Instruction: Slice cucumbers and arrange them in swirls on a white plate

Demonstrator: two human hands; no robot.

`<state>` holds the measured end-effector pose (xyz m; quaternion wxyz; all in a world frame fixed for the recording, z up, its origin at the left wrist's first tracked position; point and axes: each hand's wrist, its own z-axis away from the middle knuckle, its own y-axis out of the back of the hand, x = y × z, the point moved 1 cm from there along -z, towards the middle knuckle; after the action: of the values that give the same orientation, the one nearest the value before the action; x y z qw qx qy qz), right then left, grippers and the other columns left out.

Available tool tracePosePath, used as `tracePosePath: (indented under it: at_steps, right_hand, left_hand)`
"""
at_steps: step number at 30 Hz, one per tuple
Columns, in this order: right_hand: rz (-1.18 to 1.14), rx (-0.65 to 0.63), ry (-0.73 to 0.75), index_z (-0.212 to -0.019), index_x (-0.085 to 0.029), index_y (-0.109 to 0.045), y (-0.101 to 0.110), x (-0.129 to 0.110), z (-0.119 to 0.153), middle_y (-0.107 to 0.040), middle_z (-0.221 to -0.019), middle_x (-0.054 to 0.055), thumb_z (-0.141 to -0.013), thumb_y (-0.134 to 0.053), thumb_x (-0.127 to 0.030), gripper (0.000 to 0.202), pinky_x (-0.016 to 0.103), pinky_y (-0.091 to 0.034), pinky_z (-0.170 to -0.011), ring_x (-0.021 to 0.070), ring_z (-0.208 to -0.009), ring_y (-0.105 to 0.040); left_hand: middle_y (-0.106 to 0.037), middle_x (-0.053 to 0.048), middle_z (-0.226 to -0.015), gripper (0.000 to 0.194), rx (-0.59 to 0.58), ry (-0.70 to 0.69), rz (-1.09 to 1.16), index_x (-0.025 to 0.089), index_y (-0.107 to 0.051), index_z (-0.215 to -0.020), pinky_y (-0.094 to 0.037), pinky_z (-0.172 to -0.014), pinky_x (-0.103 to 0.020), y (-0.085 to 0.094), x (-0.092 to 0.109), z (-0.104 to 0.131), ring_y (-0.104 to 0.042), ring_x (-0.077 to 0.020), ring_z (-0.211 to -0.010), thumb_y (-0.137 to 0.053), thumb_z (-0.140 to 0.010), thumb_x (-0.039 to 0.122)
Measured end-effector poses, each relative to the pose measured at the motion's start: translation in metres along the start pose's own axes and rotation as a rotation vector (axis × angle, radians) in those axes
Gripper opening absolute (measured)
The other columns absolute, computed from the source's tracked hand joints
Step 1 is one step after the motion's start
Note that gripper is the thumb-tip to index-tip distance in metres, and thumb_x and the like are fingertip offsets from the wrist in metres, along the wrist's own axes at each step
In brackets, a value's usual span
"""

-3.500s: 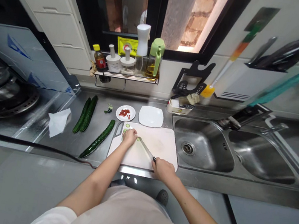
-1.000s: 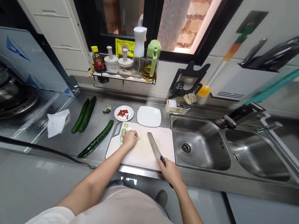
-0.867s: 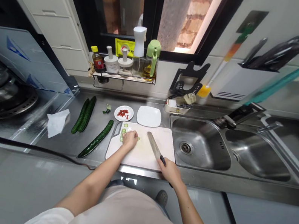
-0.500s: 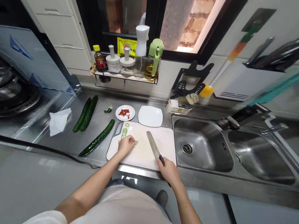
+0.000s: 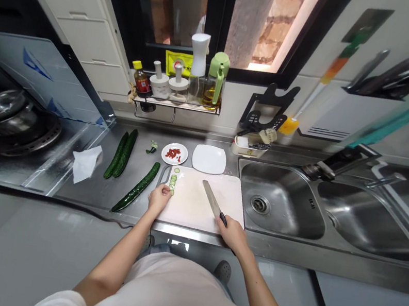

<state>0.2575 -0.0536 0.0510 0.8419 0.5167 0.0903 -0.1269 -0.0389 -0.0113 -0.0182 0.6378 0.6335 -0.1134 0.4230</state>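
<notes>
My right hand (image 5: 234,233) is wrapped round the black handle of a kitchen knife (image 5: 212,199), whose blade lies low over the white cutting board (image 5: 187,211), pointing away to the left. Near the board's left edge, my left hand (image 5: 159,200) pinches a cucumber slice (image 5: 171,192) at the near end of a row of overlapping cucumber slices (image 5: 173,181). Whether its fingers still bear the slice's weight is hard to see. One more slice lies at the row's far end.
Left of the board lie a whole cucumber (image 5: 136,188) and two more cucumbers (image 5: 121,154). Behind it stand a plate of red pieces (image 5: 168,159) and a white square plate (image 5: 209,159). The double sink (image 5: 275,222) is on the right, a crumpled tissue (image 5: 85,163) far left.
My left hand has moved left with the cucumber slice, from the board's middle to the row's near end. The knife stays in my right hand. The view has shifted slightly.
</notes>
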Motion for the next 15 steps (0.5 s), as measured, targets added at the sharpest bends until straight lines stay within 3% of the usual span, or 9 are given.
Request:
tracePosePath:
  at_steps: [9, 15]
  right_hand:
    - [0.001, 0.0, -0.007, -0.102, -0.018, -0.064, -0.0018, 0.0023, -0.0017, -0.071, -0.101, 0.012, -0.095, -0.032, -0.051, 0.046, 0.026, -0.036, -0.067, 0.0229, -0.094, -0.065]
    - [0.006, -0.004, -0.009, -0.103, -0.018, -0.065, -0.0026, 0.0032, -0.0029, -0.071, -0.101, 0.013, -0.095, -0.032, -0.051, 0.047, 0.026, -0.037, -0.069, 0.0235, -0.095, -0.065]
  left_hand:
    - [-0.071, 0.002, -0.081, 0.012, -0.003, 0.026, -0.095, 0.023, -0.065, -0.088, -0.039, -0.075, -0.026, 0.0076, 0.0009, 0.0019, -0.064, -0.0161, -0.08, -0.061, -0.077, 0.025]
    - [-0.072, 0.001, -0.083, 0.013, -0.01, 0.014, -0.172, 0.024, -0.066, -0.09, -0.036, -0.084, -0.031, 0.0087, 0.0043, 0.0016, -0.064, -0.0186, -0.087, -0.058, -0.08, 0.025]
